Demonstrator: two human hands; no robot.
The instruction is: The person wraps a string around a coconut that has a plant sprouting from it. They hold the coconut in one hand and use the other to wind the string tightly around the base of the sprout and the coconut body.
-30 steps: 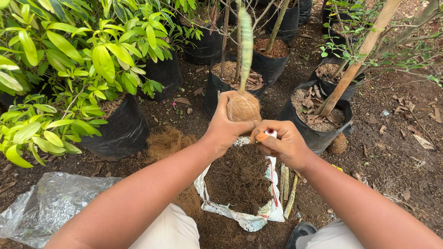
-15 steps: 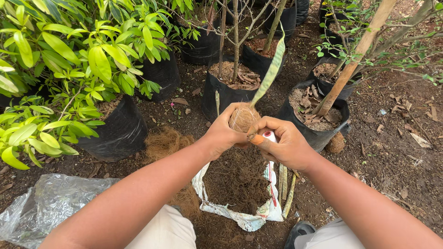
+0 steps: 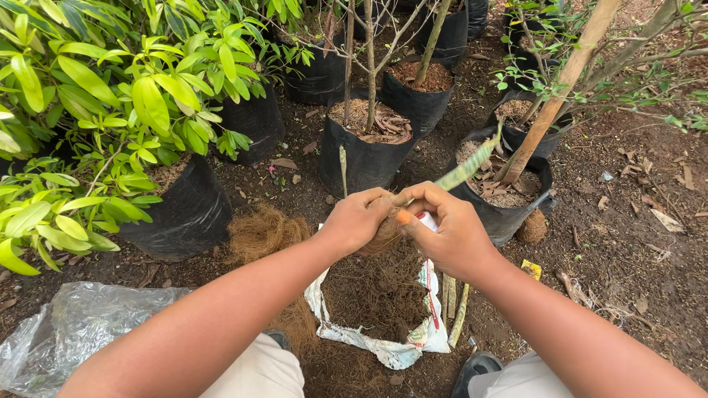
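Note:
My left hand (image 3: 359,217) grips a ball of brown coconut fibre (image 3: 385,234) wrapped around the base of a plant cutting. Its long green mottled leaf (image 3: 466,166) slants up to the right, and a thin second shoot (image 3: 343,168) stands upright on the left. My right hand (image 3: 444,230) is closed on the same fibre ball from the right and also holds a small white and red object (image 3: 426,220) against it. Both hands hover over a white sack (image 3: 383,346) of dark fibre and soil (image 3: 372,295) on the ground.
Black grow bags stand behind: one with bare stems (image 3: 366,144), one with a wooden stake (image 3: 509,193), one under leafy green plants (image 3: 184,214). Loose coconut fibre (image 3: 259,232) lies left of the sack, a clear plastic bag (image 3: 70,332) at lower left, cut stems (image 3: 453,302) on the right.
The cutting has tilted from upright to leaning right, and both hands have closed tighter around the fibre ball and sunk slightly towards the sack.

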